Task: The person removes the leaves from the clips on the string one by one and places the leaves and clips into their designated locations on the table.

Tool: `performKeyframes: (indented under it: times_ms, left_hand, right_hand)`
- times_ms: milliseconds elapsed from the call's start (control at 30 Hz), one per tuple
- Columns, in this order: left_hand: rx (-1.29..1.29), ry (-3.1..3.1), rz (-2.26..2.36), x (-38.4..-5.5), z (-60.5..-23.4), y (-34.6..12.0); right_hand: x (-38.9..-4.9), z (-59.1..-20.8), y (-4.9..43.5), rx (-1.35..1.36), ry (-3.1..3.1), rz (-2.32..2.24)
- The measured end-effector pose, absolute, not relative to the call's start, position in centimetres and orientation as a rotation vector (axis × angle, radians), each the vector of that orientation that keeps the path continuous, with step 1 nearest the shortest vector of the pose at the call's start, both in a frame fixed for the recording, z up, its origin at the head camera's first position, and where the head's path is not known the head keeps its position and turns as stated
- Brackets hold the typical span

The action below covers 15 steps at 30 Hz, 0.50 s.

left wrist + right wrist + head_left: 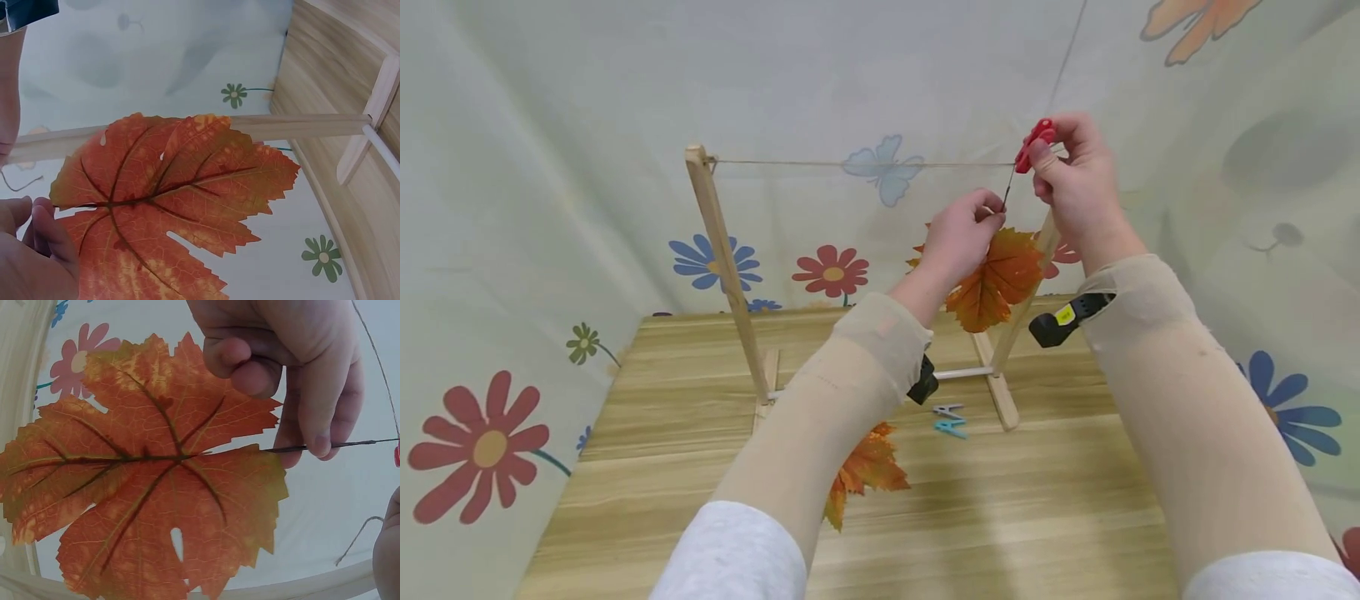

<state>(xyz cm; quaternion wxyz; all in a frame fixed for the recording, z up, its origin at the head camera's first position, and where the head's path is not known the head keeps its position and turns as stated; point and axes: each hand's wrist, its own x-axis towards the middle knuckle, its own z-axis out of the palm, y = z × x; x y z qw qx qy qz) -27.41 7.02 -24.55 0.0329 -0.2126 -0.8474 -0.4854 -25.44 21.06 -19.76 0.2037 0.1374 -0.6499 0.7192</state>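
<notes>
My left hand (964,233) pinches the dark stem (350,445) of an orange-red artificial maple leaf (1000,279), which hangs below the fingers. A twine line (790,162) runs level from the left post toward my right hand (1078,183). There, between thumb and fingers, I hold a red clothespin (1033,148) at the twine. The stem's thin upper end reaches up to the clothespin's lower tip. In the left wrist view, the leaf's broad veined face (169,181) spreads beyond the fingertips. Only a sliver of the red clothespin shows at the right wrist view's edge.
The twine's wooden stand has a left post (724,258), a right post behind the leaf, and a white rod (964,373) low between them. A grey clothespin (948,411) and a teal clothespin (951,428) lie on the wooden table. Another maple leaf (871,467) is partly hidden under my left forearm.
</notes>
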Motion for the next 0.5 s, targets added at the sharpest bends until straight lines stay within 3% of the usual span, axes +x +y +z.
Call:
performKeyframes:
  times_ms: [500]
  left_hand:
    - [-0.627, -2.614, -1.523, -27.5, -25.6, 6.1]
  right_hand:
    - [-25.1, -18.2, 20.3, 0.375, -1.726, 1.929]
